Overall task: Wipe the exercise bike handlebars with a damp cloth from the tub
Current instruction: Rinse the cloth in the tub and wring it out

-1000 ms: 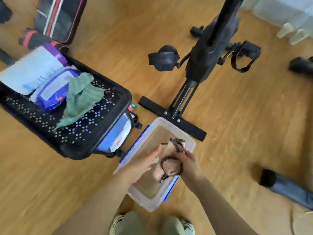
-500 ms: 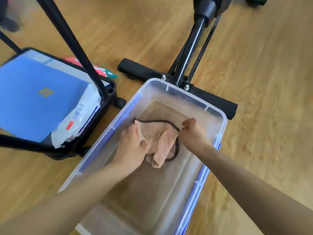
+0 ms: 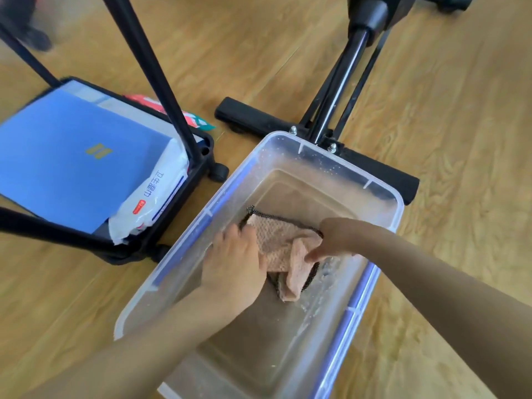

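Observation:
A clear plastic tub [image 3: 385, 194] with water in it stands on the wooden floor. Inside it lies a pink waffle-textured cloth [image 3: 283, 246] with a dark corded edge, bunched and wet. My left hand [image 3: 236, 263] grips the cloth's left side. My right hand [image 3: 331, 240] pinches its right fold between fingers and thumb. Behind the tub stands the exercise bike's black base bar [image 3: 250, 118] and its upright post [image 3: 351, 61]. The handlebars are out of view.
A black wheeled cart [image 3: 201, 168] stands left of the tub, holding a blue box [image 3: 66, 156] and a white wipes pack [image 3: 152, 197]. Its black legs rise across the upper left. A red and green packet [image 3: 193, 118] lies behind it. Bare wooden floor lies to the right.
The camera has dropped much closer to the tub. Both hands have lowered the cloth into the water and now hold it by its two sides.

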